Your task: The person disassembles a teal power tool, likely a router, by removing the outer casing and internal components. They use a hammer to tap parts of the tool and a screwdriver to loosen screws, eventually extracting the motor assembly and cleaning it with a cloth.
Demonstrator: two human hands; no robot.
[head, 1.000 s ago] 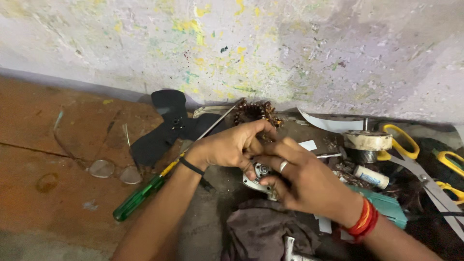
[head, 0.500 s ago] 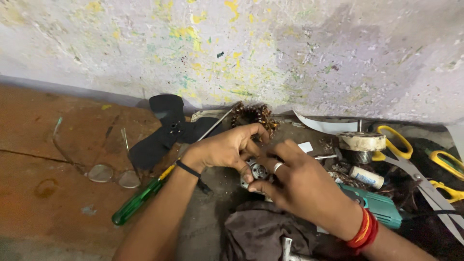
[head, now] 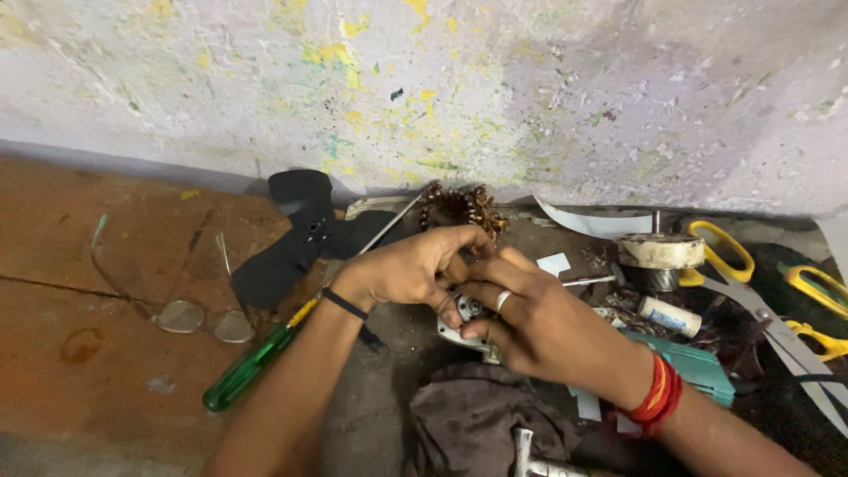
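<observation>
Both of my hands meet over a small silver metal motor part (head: 466, 320) on the dark work surface. My left hand (head: 413, 268), with a black band on its wrist, curls over the part from the left. My right hand (head: 528, 323), wearing a ring and red wrist threads, grips it from the right and below. Most of the part is hidden by my fingers. Just behind the hands lies a copper-wound motor coil (head: 461, 206).
A black fan blade (head: 296, 237) and a green-handled screwdriver (head: 256, 362) lie to the left, with spectacles (head: 190, 314) on the brown floor. Yellow-handled scissors (head: 751, 274), a tape roll (head: 658, 250), a small white tube (head: 669, 316) and a teal box (head: 698, 362) sit right. A dark cloth (head: 481, 420) lies near me.
My hands have drawn closer together over the metal part, and my fingers have shifted their hold on it. The view has tilted slightly.
</observation>
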